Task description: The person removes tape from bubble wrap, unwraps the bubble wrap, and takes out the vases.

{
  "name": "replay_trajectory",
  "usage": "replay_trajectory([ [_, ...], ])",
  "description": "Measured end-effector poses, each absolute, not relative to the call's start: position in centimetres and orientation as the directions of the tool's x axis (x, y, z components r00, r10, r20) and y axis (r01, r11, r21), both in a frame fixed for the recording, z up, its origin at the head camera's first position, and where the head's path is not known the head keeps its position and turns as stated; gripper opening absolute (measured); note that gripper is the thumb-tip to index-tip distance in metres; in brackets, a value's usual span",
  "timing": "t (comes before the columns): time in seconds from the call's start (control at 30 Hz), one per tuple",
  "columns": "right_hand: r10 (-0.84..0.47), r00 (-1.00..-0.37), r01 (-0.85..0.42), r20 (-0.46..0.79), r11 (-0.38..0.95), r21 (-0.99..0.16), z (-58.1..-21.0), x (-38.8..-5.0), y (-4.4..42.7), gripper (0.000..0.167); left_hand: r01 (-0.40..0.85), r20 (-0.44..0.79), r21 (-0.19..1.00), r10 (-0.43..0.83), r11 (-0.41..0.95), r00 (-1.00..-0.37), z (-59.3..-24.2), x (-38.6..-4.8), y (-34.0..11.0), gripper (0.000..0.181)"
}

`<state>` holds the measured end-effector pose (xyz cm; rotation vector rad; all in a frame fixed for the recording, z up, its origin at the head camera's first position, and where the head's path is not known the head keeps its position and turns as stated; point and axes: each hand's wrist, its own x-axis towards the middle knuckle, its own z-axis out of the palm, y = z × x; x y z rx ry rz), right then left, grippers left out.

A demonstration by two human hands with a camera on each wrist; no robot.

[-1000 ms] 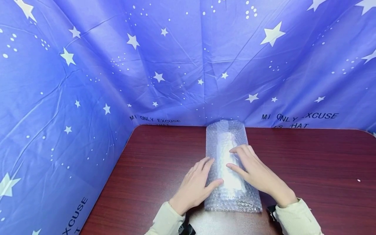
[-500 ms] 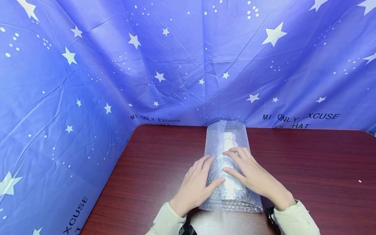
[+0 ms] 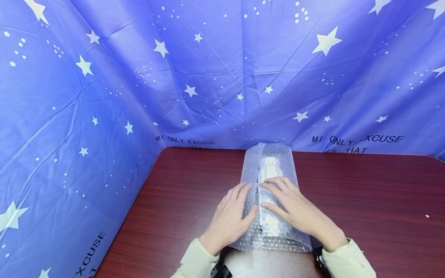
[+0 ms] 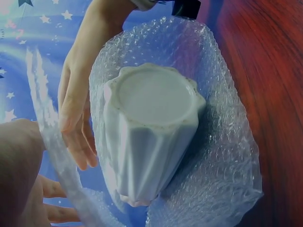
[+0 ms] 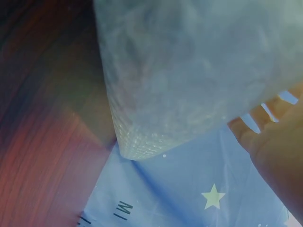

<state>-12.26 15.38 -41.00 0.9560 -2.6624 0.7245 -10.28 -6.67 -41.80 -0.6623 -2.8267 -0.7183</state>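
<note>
A white fluted vase lies on its side inside bubble wrap. Its round base faces the left wrist camera, and the wrap curves around it with an open end. My left hand touches the wrap's left side, fingers mostly straight and thumb extended over the top. From the right, my right hand lies over the vase with its fingers extended across the wrap. In the right wrist view, wrap hides the vase and part of the hand.
The dark red wood-grain table runs back to a blue star-printed curtain, which also hangs along the left side. A tiny white speck lies on the table at the right.
The wrap's near left corner has spread left. My right hand's fingertips have slid a little left across the wrapped vase. My left hand stays nearly in place, its thumb drawn slightly left.
</note>
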Motion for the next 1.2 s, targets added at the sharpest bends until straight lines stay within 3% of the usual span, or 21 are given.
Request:
replay_trajectory([
  [0.43,-0.608,-0.695,-0.716,0.385,0.633,-0.293,-41.8,-12.2,14.7,0.028,0.452,0.282,0.416,0.36,0.789,-0.889,-41.6,-10.7,-7.2,0.058],
  [0.83,-0.648,-0.579,-0.796,0.494,0.581,-0.17,-42.2,-12.3,14.3,0.018,0.444,0.264,0.404,0.363,0.8,-0.894,-41.8,-10.9,-7.4,0.057],
  [1.2,-0.633,-0.604,-0.78,0.484,0.593,-0.198,-41.9,-12.1,14.1,0.012,0.437,0.258,0.416,0.357,0.797,-0.898,-41.7,-10.9,-7.5,0.056],
])
